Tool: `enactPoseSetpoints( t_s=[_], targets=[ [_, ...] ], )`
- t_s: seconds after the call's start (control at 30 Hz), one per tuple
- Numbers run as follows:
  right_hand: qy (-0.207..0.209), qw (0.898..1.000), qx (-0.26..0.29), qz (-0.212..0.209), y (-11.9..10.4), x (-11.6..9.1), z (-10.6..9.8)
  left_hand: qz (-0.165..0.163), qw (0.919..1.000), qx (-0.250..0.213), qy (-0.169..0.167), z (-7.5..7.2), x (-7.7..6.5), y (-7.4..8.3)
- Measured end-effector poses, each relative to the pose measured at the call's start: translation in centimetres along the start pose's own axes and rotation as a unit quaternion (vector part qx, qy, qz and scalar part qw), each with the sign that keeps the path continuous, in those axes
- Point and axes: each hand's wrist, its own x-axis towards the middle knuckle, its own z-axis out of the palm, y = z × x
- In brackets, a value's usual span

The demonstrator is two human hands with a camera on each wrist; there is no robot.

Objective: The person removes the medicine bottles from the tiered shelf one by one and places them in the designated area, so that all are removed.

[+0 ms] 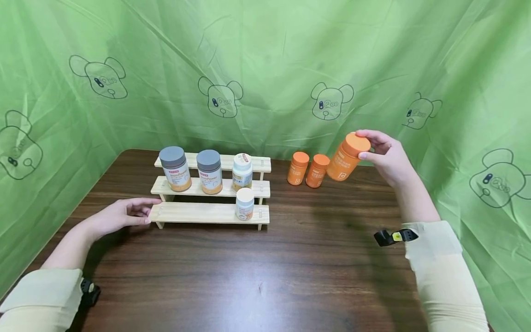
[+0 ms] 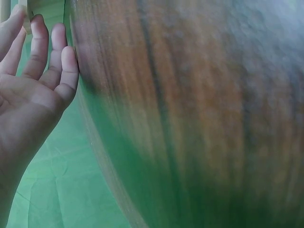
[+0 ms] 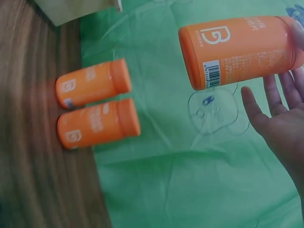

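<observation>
My right hand (image 1: 387,154) grips a large orange bottle (image 3: 237,52) by its cap, thumb and fingers on opposite sides. The bottle is tilted and held up off the table. Two smaller orange bottles (image 1: 297,168) stand side by side just left of it. At the left end of a three-tier wooden stand (image 1: 195,213), my left hand (image 1: 120,216) pinches the lowest board between thumb and fingers. In the left wrist view only a corner of that wood shows by the fingertips; the other fingers are loosely bent.
Two grey-capped jars (image 1: 177,177) and a white-capped bottle (image 1: 242,173) stand on the middle tier. A small white bottle (image 1: 244,205) is on the lowest tier, towards its right end. Green cloth (image 1: 269,55) hangs behind and beside the dark wooden table (image 1: 249,276).
</observation>
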Motion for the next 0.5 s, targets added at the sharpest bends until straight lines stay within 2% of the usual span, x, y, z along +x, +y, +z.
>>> enactPoseSetpoints(
  t_s=[0.3, 0.5],
  targets=[
    [0.070, 0.997, -0.017, 0.024, 2.0, -2.5, -2.4, 0.003, 1.0000, -0.004, 0.002, -0.1, 0.1, -0.2],
    [0.129, 0.988, -0.058, 0.059, 3.4, -3.6, -3.6, 0.006, 0.9999, -0.011, -0.004, -0.1, 0.0, -0.2]
  ],
)
